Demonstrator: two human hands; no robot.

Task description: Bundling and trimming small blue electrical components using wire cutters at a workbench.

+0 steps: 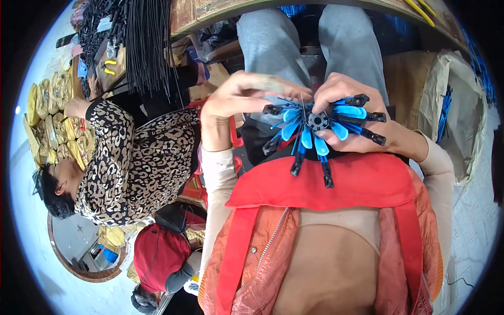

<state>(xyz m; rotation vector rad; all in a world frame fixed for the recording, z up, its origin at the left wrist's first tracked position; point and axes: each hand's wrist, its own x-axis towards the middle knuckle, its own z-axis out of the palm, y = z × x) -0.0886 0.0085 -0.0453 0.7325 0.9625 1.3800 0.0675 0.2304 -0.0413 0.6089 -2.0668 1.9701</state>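
Note:
My right hand (349,94) is wrapped round an umbrella frame (317,121), its thumb resting beside the black notched hub. Blue ribs with glossy light-blue channels fan out from that hub, and black joints sit at their ends. On the left side of the hub, my left hand (239,97) reaches across with its fingertips drawn together at a thin wire (303,107). Its fingers are slightly smeared by motion. The frame is held above my lap, in front of a red apron (320,181). My right palm and some ribs behind the hub are hidden.
A wooden workbench (220,13) runs along the far side, with yellow-handled pliers (420,11) at right and black rods (149,47) hanging at left. A co-worker in a patterned top (136,163) sits to my left. A pale sack (457,121) stands at right.

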